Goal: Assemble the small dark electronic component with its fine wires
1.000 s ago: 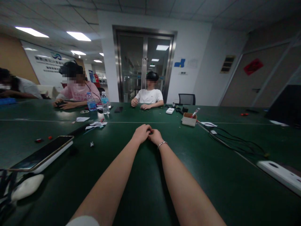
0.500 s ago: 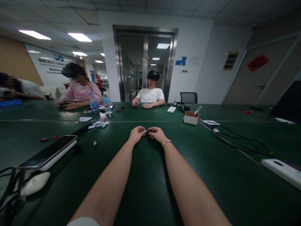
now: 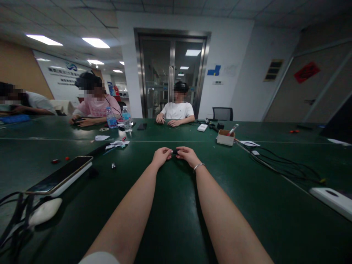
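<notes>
Both hands meet over the green table [image 3: 176, 205], near the middle of the head view. My left hand [image 3: 161, 157] is closed, its fingertips pinching the silvery left end of a small dark object [image 3: 175, 151]. From the other side, my right hand [image 3: 188, 156] has its fingers closed on the dark end of that same object. A silver bracelet [image 3: 198, 167] circles the right wrist. What exactly the small object is cannot be made out.
On the left lie a phone on a white box [image 3: 62, 176], a white mouse-like item [image 3: 45, 212] and cables. Ahead stand two bottles [image 3: 127, 120] and a small box [image 3: 225, 138]. Cables [image 3: 288, 163] and a white device [image 3: 331, 201] lie right. Several people sit beyond.
The view has shifted slightly. My right hand has moved a little away from my left, and more of the dark object shows between them.
</notes>
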The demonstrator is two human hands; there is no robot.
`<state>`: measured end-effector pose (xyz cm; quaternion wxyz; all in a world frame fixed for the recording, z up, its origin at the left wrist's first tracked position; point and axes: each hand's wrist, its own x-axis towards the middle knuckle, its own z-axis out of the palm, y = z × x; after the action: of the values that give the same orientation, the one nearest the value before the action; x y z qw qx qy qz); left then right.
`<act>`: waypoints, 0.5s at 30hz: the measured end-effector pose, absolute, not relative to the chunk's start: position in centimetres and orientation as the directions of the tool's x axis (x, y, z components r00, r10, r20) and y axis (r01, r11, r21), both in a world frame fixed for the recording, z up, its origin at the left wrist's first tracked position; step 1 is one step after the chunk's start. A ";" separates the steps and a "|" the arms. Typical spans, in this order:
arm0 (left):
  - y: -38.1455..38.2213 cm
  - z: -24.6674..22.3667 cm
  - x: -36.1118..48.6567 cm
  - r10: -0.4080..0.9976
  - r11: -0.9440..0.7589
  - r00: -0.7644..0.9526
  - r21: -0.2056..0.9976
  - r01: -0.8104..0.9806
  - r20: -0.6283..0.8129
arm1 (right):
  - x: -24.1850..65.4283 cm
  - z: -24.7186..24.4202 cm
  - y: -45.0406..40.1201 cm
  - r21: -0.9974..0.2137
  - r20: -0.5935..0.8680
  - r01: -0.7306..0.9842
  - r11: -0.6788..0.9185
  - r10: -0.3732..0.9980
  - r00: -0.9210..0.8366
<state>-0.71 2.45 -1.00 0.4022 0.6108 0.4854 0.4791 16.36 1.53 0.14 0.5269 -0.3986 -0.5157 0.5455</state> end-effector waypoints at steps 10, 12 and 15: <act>2.2 -1.0 -1.0 0.959 -0.281 0.133 0.907 0.314 0.251 | 16.4 0.0 1.5 -0.981 0.108 -0.178 0.083 0.985 -0.135; 2.2 -0.9 -1.0 0.960 -0.277 0.135 0.910 0.309 0.246 | 16.4 0.0 1.5 -0.980 0.109 -0.182 0.084 0.985 -0.134; 2.2 -0.9 -1.0 0.964 -0.262 0.138 0.910 0.321 0.229 | 16.4 0.1 1.4 -0.980 0.111 -0.181 0.085 0.984 -0.137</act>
<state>-1.01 2.23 -0.91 0.3639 0.6606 0.4864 0.4412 16.45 1.44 0.06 0.5280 -0.3910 -0.5136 0.5519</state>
